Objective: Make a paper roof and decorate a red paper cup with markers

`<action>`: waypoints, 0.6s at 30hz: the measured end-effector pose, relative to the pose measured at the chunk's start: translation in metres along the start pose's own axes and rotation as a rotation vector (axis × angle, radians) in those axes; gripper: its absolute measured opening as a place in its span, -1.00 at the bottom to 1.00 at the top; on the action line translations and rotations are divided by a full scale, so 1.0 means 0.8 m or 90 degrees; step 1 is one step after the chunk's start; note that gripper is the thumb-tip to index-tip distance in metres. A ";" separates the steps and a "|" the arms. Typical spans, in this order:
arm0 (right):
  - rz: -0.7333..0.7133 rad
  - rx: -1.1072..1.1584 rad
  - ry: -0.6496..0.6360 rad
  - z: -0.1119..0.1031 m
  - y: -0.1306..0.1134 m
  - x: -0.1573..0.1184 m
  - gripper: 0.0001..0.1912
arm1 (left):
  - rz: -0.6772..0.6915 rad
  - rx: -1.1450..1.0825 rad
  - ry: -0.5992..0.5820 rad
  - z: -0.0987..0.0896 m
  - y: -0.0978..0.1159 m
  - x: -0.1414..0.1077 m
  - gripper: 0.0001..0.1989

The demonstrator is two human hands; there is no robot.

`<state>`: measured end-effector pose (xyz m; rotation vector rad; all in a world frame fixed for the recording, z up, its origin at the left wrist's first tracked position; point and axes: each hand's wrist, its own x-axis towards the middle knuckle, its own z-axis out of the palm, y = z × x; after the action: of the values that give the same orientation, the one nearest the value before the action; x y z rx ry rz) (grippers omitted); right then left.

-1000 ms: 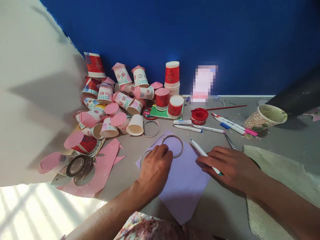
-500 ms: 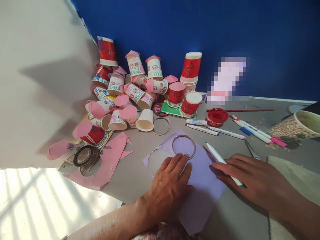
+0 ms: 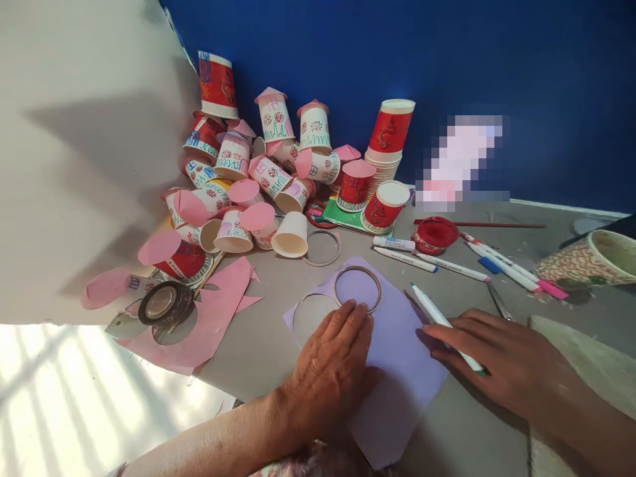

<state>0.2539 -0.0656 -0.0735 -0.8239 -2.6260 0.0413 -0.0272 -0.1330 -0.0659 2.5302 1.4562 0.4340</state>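
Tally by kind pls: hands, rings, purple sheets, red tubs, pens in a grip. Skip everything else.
Hands: 2 (left hand, right hand)
Rings: 2 (ring on purple sheet, ring beside blank white cup)
Purple sheets: 1
Red tubs: 1
Pens in a grip: 1, right hand
Total: 7

We take this for a craft corner, though whether it belongs to a home, a classroom or a small workshop we cannot tell. We see a grey surface (image 3: 238, 348) against a blue wall (image 3: 318, 53), with a pale wall (image 3: 99, 59) to the left. Paper cups (image 3: 315, 129) with drawn windows and pink paper roofs crowd it, among felt pens (image 3: 406, 260), a tape roll (image 3: 159, 303), cut pink paper (image 3: 226, 298) and a purple sheet (image 3: 400, 351) with a round hole.
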 end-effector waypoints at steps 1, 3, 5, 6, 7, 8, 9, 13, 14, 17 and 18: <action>0.000 -0.002 0.001 0.000 0.000 0.000 -0.80 | -0.004 -0.003 -0.004 0.001 0.000 0.000 -0.38; -0.001 -0.004 0.005 0.000 0.000 0.000 -0.81 | -0.009 -0.005 -0.007 0.003 -0.002 0.001 -0.36; -0.002 0.002 0.004 0.000 0.000 0.000 -0.80 | -0.010 0.000 -0.008 0.006 -0.003 0.000 -0.34; 0.000 0.007 0.000 0.001 0.000 0.000 -0.80 | -0.011 0.003 -0.010 0.008 -0.004 0.000 -0.33; 0.003 0.010 -0.005 0.002 0.000 -0.001 -0.79 | -0.013 0.004 -0.010 0.009 -0.005 -0.001 -0.32; 0.006 0.013 -0.009 0.002 0.001 -0.001 -0.79 | -0.017 0.002 -0.010 0.009 -0.005 -0.001 -0.32; 0.011 0.014 -0.015 0.003 0.000 -0.001 -0.79 | -0.020 -0.003 -0.008 0.010 -0.006 -0.001 -0.32; 0.019 0.019 -0.016 0.002 0.000 0.000 -0.79 | -0.028 -0.024 0.002 0.010 -0.007 -0.001 -0.33; 0.018 0.022 -0.011 0.001 0.000 0.000 -0.79 | -0.030 -0.025 0.003 0.010 -0.007 0.000 -0.33; 0.016 0.026 -0.010 0.000 0.000 0.000 -0.80 | -0.039 -0.031 0.002 0.009 -0.007 0.001 -0.34; 0.015 0.026 -0.014 0.000 0.000 -0.001 -0.79 | -0.043 -0.035 0.000 0.009 -0.008 0.001 -0.33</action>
<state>0.2543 -0.0656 -0.0741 -0.8454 -2.6268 0.1102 -0.0291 -0.1293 -0.0744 2.4308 1.5035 0.4555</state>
